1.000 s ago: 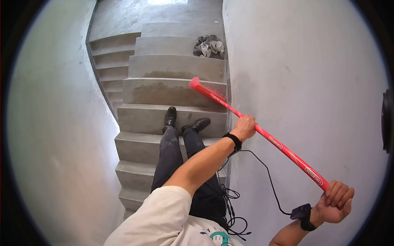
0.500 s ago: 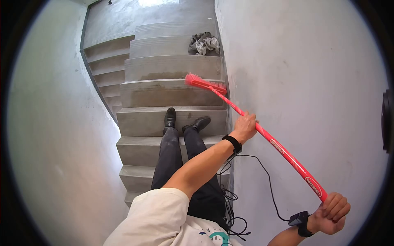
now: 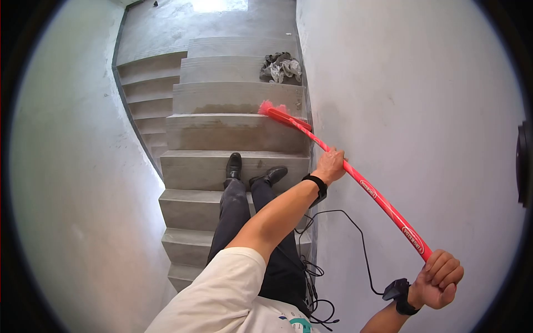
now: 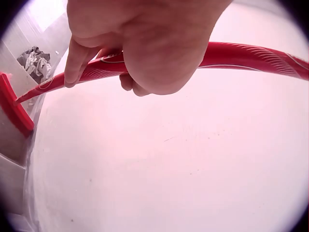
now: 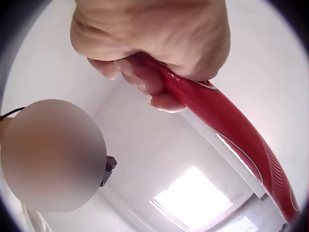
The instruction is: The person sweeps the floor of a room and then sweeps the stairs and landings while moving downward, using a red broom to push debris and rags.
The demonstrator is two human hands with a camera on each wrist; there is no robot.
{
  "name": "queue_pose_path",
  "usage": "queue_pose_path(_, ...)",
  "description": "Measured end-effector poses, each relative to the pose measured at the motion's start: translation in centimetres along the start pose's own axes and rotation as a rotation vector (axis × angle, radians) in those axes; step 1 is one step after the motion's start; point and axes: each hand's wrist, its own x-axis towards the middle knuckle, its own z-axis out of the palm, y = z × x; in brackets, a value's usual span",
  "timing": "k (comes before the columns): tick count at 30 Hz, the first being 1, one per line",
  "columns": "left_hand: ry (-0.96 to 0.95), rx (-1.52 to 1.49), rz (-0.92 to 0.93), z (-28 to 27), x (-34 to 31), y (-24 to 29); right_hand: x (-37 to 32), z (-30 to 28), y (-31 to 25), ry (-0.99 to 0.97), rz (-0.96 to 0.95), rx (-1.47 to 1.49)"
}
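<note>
Broom handle (image 3: 389, 213) shifted, both hands (image 3: 331, 166) (image 3: 441, 278) gripping it

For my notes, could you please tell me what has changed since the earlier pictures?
The broom head has shifted towards the crumpled heap, and the right hand has moved left, so the handle slants steeper. The left hand and right hand still grip it; heap and shoes stayed put.

Two bare hands (image 3: 331, 166), two black wristbands (image 3: 320, 186), two black shoes (image 3: 234, 166), one long red broom (image 3: 389, 211) and one crumpled grey heap (image 3: 281, 67) are showing.
</note>
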Motion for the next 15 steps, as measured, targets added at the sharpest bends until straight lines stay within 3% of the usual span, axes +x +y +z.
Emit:
queue_pose_path(2,0.03,-0.017,-0.027,-1.8,-0.1,0.4,-0.7,2.1,-0.8,0.011,-0.013,-0.065)
queue_pose_path(4,0.244,-0.059,0.0,-4.4,-0.2,0.6,-2.3,2.4,-1.5,0.045,0.004,-0.116)
queue_pose_path(5,0.263,-0.049,-0.01,-6.0,-0.4,0.4,-2.7,3.1,-1.5,0.029,0.001,-0.098)
queue_pose_path(7,0.429,-0.022,0.051,-9.7,-0.5,0.2,-2.9,4.2,-0.8,0.258,-0.052,0.081)
queue_pose_path(8,0.438,-0.001,0.016,-11.8,-0.8,-0.2,-2.4,5.0,-0.3,0.233,-0.02,0.26)
queue_pose_path(9,0.461,0.012,0.015,-13.5,-0.8,-1.3,-1.9,5.8,0.8,0.217,-0.026,0.279)
queue_pose_path(11,0.524,0.119,0.0,-16.3,-0.9,-4.3,-0.9,7.8,4.1,0.561,0.03,0.322)
queue_pose_path(13,0.5,0.227,-0.051,-19.1,-1.3,-7.8,-0.2,9.1,8.4,0.477,0.153,0.51)
queue_pose_path(15,0.505,0.338,-0.118,-20.8,-0.9,-13.1,0.8,12.3,13.1,0.592,0.284,0.587)
